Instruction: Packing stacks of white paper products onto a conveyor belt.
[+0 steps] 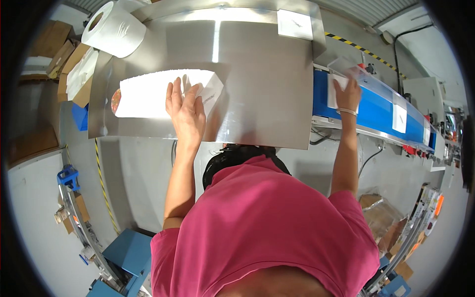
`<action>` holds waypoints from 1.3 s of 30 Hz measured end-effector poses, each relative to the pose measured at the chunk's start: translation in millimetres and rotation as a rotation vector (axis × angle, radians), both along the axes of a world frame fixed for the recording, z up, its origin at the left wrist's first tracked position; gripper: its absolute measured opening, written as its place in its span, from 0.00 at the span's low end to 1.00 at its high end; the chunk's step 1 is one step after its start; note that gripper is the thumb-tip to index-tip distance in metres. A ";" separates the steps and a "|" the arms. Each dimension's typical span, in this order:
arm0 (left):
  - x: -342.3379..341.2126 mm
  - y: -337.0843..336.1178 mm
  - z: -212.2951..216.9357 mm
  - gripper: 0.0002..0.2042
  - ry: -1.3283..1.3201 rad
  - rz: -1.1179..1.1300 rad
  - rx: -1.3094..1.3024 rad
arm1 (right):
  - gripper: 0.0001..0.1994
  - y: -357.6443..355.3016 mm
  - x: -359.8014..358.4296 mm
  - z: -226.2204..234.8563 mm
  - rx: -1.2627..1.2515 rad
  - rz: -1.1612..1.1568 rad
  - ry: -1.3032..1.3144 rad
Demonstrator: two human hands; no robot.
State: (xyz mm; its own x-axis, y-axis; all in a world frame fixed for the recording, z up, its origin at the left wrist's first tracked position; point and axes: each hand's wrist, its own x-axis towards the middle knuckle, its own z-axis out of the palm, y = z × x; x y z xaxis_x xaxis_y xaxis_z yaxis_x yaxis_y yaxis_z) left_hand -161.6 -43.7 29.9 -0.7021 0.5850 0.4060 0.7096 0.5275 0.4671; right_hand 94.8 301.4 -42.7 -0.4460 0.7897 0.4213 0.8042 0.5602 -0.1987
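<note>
A long row of white paper packets (143,96), pressed together on edge, lies on the steel table (262,94). On the right part of this row rests my left hand (187,109), its fingers stretched out and apart. At the row's left end shows a round red patterned piece (116,101). To the right, my right hand (350,94) reaches over the blue conveyor belt (373,106). Its thumb and fingers are at a flat white packet (334,96) and appear to grip its edge; the fingertips are partly hidden. More white packets (399,119) lie farther along the belt.
A large white roll (115,30) stands at the table's far left corner. A white sheet (295,24) lies at the far right. Clear plastic guards (386,83) edge the belt's far side. Cardboard boxes (74,72) and a blue bin (80,117) stand left of the table.
</note>
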 end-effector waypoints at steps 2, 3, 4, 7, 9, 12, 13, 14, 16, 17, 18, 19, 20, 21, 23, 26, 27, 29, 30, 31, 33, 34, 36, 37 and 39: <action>-1.3 0.5 -2.2 0.15 -0.027 -0.033 0.034 | 0.28 -33.9 -49.4 6.9 -0.417 0.386 0.202; -1.7 -1.6 -1.3 0.15 -0.025 -0.035 0.031 | 0.25 -64.6 -79.7 20.2 -0.425 0.640 0.168; -0.8 -1.5 0.2 0.15 -0.011 -0.051 0.003 | 0.27 -80.0 -107.3 7.7 -0.412 0.949 0.287; -0.5 1.1 -0.6 0.14 0.008 -0.104 -0.047 | 0.29 -137.2 -175.6 37.7 -0.939 1.069 0.173; -1.8 1.1 1.8 0.14 0.019 -0.140 -0.071 | 0.28 -143.9 -195.5 34.5 -1.036 1.128 0.193; -4.5 -0.1 6.0 0.20 0.031 -0.035 -0.067 | 0.27 -139.2 -193.1 26.1 -1.251 1.115 0.133; -11.7 -4.1 -0.2 0.20 0.061 -0.007 -0.067 | 0.26 -141.8 -180.6 23.6 -1.274 0.955 0.253; -16.0 -7.3 -6.1 0.20 0.090 0.020 -0.067 | 0.26 -141.6 -166.8 15.5 -1.289 0.792 0.368; -15.7 -8.7 -3.2 0.19 0.049 0.046 -0.088 | 0.24 -122.1 -137.2 -15.0 -1.101 0.623 0.521; -16.9 -9.8 -2.5 0.18 0.023 0.039 -0.089 | 0.23 -105.4 -119.3 -21.6 -0.828 0.456 0.375; -17.7 -13.6 -2.1 0.17 -0.001 0.040 -0.093 | 0.22 -87.9 -96.5 -29.9 -0.785 0.412 0.435; -16.8 -10.4 -0.7 0.16 -0.004 0.028 -0.056 | 0.25 -46.0 -66.0 -78.3 -1.025 0.198 0.577; -16.9 -17.6 -5.4 0.15 -0.004 0.060 -0.035 | 0.25 -58.1 -59.7 -13.0 -0.792 0.207 0.364; -17.0 -11.9 -4.1 0.16 0.005 0.039 -0.008 | 0.26 -18.8 -28.9 -41.5 -0.565 0.074 0.182; -16.5 -11.4 -3.2 0.17 0.009 0.023 -0.009 | 0.30 4.0 0.0 -25.1 -0.499 -0.080 0.111; -14.6 -8.1 -2.1 0.16 0.013 0.006 0.024 | 0.35 -17.0 -13.6 -1.8 0.113 -0.256 -0.163; -14.9 -6.7 -4.2 0.15 -0.001 0.000 0.026 | 0.34 -16.6 -26.8 1.2 -0.065 -0.032 -0.029; -14.1 -8.5 -2.4 0.15 0.009 -0.005 -0.006 | 0.30 -53.4 -82.0 -0.5 -0.313 0.404 0.125; -13.5 -7.8 -0.8 0.15 0.009 -0.021 -0.030 | 0.30 -71.6 -110.1 -8.0 -0.294 0.759 0.227; -13.8 -8.7 -0.3 0.15 0.011 -0.032 -0.031 | 0.30 -97.9 -141.0 8.8 -0.463 0.981 0.266; -13.9 -9.6 1.2 0.14 -0.016 -0.059 -0.053 | 0.29 -137.5 -188.5 31.0 -0.928 1.041 0.128; -13.6 -9.1 2.6 0.14 -0.014 -0.072 -0.052 | 0.28 -144.5 -205.2 32.1 -1.053 1.133 0.150; -14.8 -4.8 5.2 0.13 -0.022 -0.096 -0.051 | 0.27 -143.8 -224.5 23.1 -1.001 1.232 0.065; -16.0 -5.3 6.4 0.15 -0.026 -0.088 -0.050 | 0.25 -143.0 -221.5 19.6 -0.952 1.204 0.067; -21.7 -12.9 3.6 0.22 -0.002 -0.050 -0.045 | 0.24 -142.7 -206.1 28.2 -1.253 1.078 0.107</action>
